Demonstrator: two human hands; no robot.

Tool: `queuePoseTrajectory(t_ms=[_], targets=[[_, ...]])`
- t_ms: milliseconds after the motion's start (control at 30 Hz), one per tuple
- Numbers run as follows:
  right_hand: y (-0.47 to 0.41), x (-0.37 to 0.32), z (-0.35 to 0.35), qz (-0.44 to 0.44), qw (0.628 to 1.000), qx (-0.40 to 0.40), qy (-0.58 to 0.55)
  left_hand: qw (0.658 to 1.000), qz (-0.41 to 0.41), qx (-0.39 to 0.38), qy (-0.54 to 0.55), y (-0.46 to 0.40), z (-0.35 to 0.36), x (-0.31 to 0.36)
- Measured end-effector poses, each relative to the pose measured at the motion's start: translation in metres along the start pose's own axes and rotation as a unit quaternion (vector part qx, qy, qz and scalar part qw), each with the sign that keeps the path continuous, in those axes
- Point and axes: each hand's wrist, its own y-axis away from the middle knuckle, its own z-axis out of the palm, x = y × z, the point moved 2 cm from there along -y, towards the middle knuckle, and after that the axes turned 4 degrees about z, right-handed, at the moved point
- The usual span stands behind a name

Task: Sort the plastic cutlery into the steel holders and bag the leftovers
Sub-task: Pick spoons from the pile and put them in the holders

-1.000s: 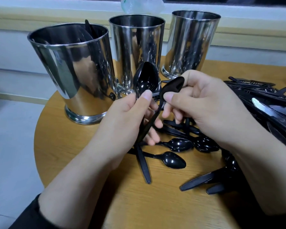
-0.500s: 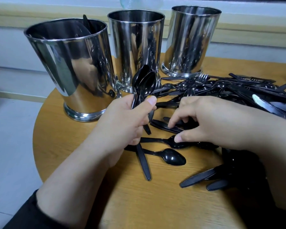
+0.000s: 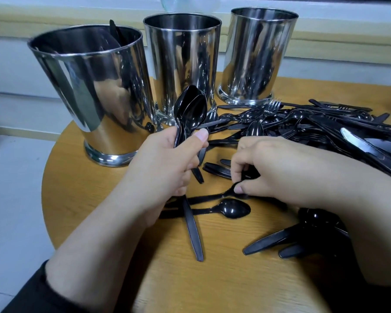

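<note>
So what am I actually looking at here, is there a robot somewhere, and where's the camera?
No robot: these are a person's two bare hands, filmed by a camera worn on their head, looking down. On the round wooden table stand three steel holders, and a pile of black plastic cutlery lies to the right. The left hand grips a bunch of spoons, bowls up. The right hand pinches another spoon lying on the table.

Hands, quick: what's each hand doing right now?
Left hand: holds a stack of black spoons.
Right hand: pinches a single spoon lying on the table.
</note>
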Motion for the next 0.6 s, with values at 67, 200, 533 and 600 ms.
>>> queuePoseTrajectory(t_ms=[67,200,533,600], targets=[[0.001,0.004,-0.005,0.002,0.999,0.049,-0.022,1.0,0.008,0.003,-0.005,0.0,-0.001,-0.001],[0.004,0.01,-0.018,0.012,0.978,0.187,-0.093,1.0,0.026,0.003,-0.007,0.0,0.0,0.0],[0.009,-0.002,-0.019,-0.065,0.945,0.281,-0.155,0.992,0.076,0.041,-0.089,0.002,-0.003,0.005],[0.009,-0.006,-0.018,-0.074,0.932,0.31,-0.173,0.997,0.048,-0.004,-0.058,0.005,0.003,0.007]])
